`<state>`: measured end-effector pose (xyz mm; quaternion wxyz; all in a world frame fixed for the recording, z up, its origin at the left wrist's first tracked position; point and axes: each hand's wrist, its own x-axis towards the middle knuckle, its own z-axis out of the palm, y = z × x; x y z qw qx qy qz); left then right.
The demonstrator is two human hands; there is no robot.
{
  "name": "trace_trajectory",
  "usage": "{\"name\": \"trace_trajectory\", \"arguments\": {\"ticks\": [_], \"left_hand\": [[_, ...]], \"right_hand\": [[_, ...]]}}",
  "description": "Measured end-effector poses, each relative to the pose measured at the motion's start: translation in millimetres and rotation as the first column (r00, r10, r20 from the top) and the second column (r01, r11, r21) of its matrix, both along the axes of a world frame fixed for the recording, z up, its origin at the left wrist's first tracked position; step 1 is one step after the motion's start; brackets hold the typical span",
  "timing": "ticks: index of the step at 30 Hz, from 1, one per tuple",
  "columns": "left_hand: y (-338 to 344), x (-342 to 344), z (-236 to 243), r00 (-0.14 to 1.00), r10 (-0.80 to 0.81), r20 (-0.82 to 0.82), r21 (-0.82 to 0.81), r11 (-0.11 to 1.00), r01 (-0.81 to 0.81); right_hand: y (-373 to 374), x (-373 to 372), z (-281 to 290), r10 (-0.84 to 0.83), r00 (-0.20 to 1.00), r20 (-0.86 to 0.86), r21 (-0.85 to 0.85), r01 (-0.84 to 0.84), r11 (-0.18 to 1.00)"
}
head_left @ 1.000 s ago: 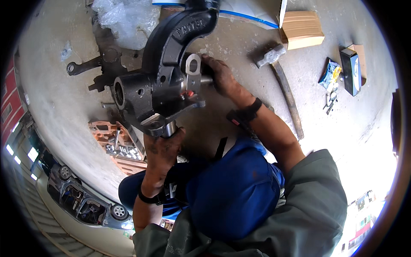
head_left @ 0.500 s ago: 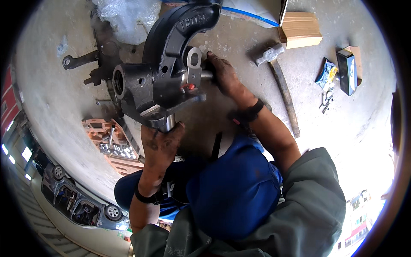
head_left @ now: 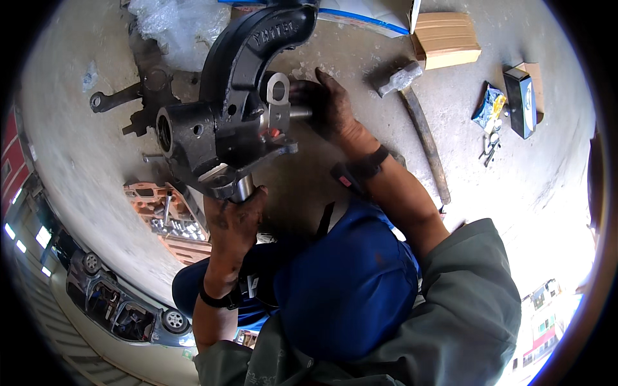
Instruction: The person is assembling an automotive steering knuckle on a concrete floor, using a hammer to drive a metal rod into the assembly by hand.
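Observation:
A black cast steering knuckle (head_left: 222,138) with a thick curved arm stands in front of me, raised above the floor. My left hand (head_left: 233,222) is closed round the bright metal shaft (head_left: 244,188) at its lower end, partly hiding it. From the right side juts a second bare metal shaft (head_left: 300,112), beside a silver lug (head_left: 278,96) with an oval hole. My right hand (head_left: 331,106) is at that shaft's end, thumb raised and fingers stretched out behind it. Whether those dark, shadowed fingers touch the shaft cannot be made out.
A hammer (head_left: 425,135) lies right on the concrete floor, near a cardboard box (head_left: 447,40) and a dark carton (head_left: 520,103). To the left are a socket set case (head_left: 168,215), an old dark metal part (head_left: 151,96) and clear plastic wrap (head_left: 183,29). A car (head_left: 122,302) stands far left.
My right hand has loosened from round the shaft's end, its thumb and fingers spreading. The knuckle and my left hand appear slightly farther left in view, as does the floor around them.

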<state>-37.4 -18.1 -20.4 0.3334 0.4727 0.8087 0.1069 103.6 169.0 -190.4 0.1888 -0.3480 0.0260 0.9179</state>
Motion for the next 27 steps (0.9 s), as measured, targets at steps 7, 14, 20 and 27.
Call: {"name": "trace_trajectory", "arguments": {"ticks": [7, 14, 20, 27], "left_hand": [[25.5, 17.1, 12.1, 0.931, 0.325, 0.165, -0.117, 0.944, -0.308], [9.3, 8.4, 1.0, 0.999, -0.002, -0.036, 0.089, 0.996, 0.005], [9.7, 9.1, -4.2, 0.924, -0.238, -0.300, 0.252, 0.914, 0.317], [38.7, 30.6, 15.0, 0.983, 0.153, 0.098, 0.168, 0.971, -0.168]], "right_hand": [[-1.6, -32.6, 11.5, -0.035, 0.991, -0.126, 0.049, 0.041, 0.998], [-12.5, -10.4, -21.9, 0.212, 0.969, 0.124, 0.523, -0.246, 0.816], [-14.5, 2.1, -6.5, 0.233, 0.972, 0.010, 0.164, -0.232, 0.959], [-15.1, -24.0, 16.7, 0.159, 0.982, 0.105, 0.054, -0.166, 0.985]]}}
